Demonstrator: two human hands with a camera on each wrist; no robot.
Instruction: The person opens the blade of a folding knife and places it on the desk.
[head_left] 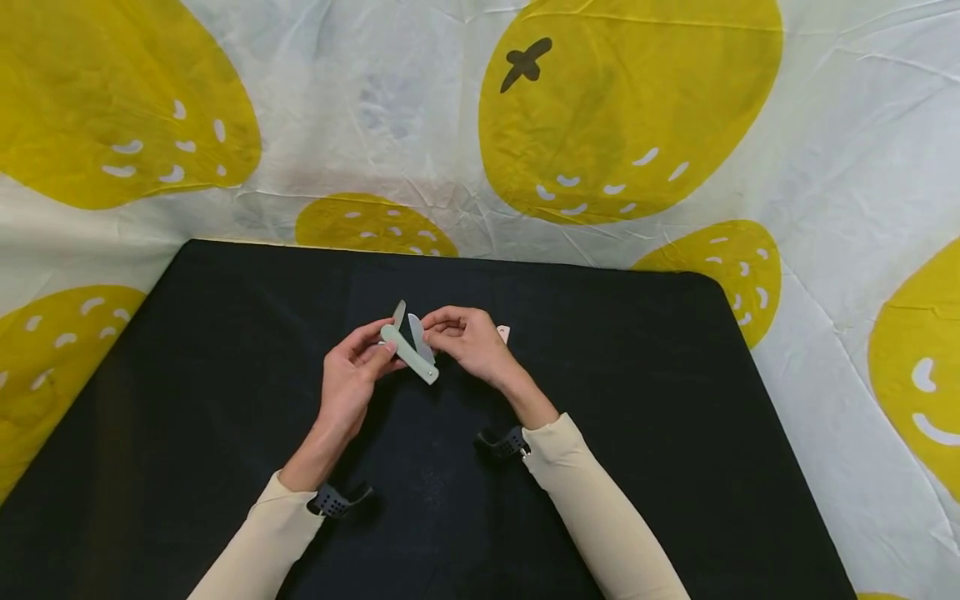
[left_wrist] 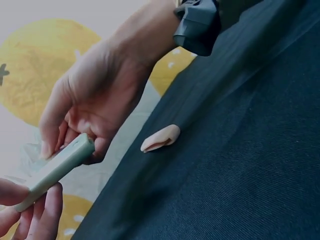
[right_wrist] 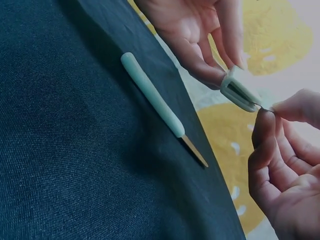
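A folding knife (head_left: 411, 357) with a pale green handle is held above the black table, its blade (head_left: 420, 335) partly swung out. My left hand (head_left: 351, 367) grips the handle, thumb on the near side and fingers behind. With thumb and forefinger, my right hand (head_left: 474, 343) pinches the blade. The right wrist view shows the slot in the handle's end. In that view, a slim tool (right_wrist: 152, 95) with a pale green handle and narrow brownish tip lies on the cloth. A pale pink slotted piece (left_wrist: 161, 138) rests beyond my right hand, mostly hidden in the head view.
Black cloth covers the table (head_left: 637, 433), whose far edge meets a white hanging sheet (head_left: 375, 92) printed with yellow fruit shapes. Dark straps (head_left: 337, 500) circle both wrists beside the cream sleeves (head_left: 600, 508).
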